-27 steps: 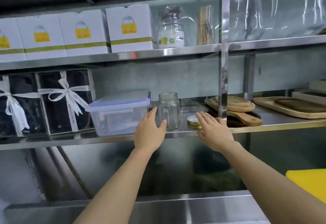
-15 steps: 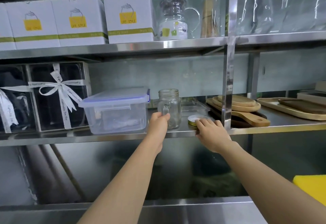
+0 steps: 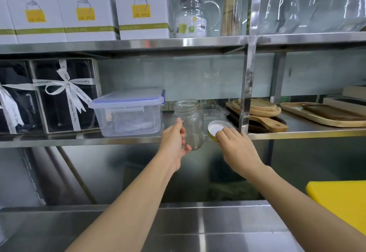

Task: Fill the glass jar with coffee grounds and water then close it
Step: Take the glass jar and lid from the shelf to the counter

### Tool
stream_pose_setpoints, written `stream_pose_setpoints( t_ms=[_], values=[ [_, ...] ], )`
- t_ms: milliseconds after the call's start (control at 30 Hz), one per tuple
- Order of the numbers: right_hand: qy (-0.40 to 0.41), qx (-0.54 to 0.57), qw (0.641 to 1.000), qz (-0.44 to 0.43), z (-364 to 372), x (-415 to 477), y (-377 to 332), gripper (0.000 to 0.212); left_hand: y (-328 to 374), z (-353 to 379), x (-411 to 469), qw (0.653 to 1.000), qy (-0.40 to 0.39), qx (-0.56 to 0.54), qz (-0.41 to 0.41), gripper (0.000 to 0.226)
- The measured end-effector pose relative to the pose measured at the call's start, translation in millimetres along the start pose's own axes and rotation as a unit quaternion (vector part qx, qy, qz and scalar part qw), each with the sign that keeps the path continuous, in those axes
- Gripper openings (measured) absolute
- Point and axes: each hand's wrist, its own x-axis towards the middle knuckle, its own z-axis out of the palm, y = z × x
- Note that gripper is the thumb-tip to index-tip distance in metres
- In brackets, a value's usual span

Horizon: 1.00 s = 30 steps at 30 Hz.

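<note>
An empty clear glass jar (image 3: 191,121) with a handle and an open mouth is at the front edge of the steel shelf (image 3: 126,139), its base just past the edge. My left hand (image 3: 175,142) grips it from the left side around the handle. Just to its right lies the round lid (image 3: 216,127), gold-rimmed with its white inside facing up. My right hand (image 3: 235,144) holds that lid with the fingers over its near edge. No coffee grounds or water are in sight.
A lidded clear plastic box (image 3: 128,113) stands left of the jar, with ribboned black gift boxes (image 3: 63,97) beyond it. A steel upright post (image 3: 246,85) rises right of the lid, wooden boards (image 3: 259,113) behind it. A steel counter (image 3: 198,230) and yellow board (image 3: 340,202) lie below.
Both hands reached the shelf and closed: the left took hold of the jar and drew it to the shelf's front edge, the right closed over the lid's near edge.
</note>
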Motion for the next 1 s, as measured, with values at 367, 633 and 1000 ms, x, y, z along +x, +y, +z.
stream_pose_setpoints(
  t_ms=[367, 633, 1000],
  values=[
    [0.008, 0.102, 0.992, -0.074, -110, -96, -45, 0.016, -31, -84, -141, 0.994, 0.014, -0.048, -0.095, 0.035],
    [-0.004, 0.107, 0.988, -0.115, -190, -146, -99, 0.007, -26, -135, -234, 0.992, 0.068, -0.051, -0.095, 0.035],
    [-0.04, 0.168, 0.973, -0.154, -221, -229, -175, 0.033, -61, -180, -329, 0.987, 0.104, -0.013, -0.124, 0.036]
  ],
)
